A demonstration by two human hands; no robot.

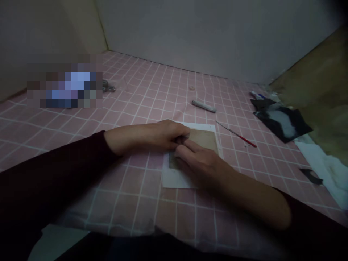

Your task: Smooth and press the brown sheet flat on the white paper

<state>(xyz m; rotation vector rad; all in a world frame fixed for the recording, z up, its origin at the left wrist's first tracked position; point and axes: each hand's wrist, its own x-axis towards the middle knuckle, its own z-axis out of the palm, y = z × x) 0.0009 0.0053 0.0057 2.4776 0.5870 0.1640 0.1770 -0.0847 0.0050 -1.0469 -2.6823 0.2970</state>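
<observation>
My left hand [170, 134] and my right hand [199, 157] meet over a brownish-grey sheet [203, 139], which lies on white paper [179, 178]. The fingers of both hands are closed and bent toward each other, the tips almost touching. Something small and dark shows between them, too dim to name. Beyond the paper lies a grey cylinder [203, 106]. To the right of the paper is a thin tool with a red handle [247, 140], its tip pointing away from me.
Black sheet pieces [299, 123] lie at the right, with white paper [312, 154] and a small dark scrap [311, 175] nearer. A small round item [191, 88] sits far back. Metallic items [109, 87] lie beside a blurred-out area at the left. Walls border the pink checked cloth [130, 98].
</observation>
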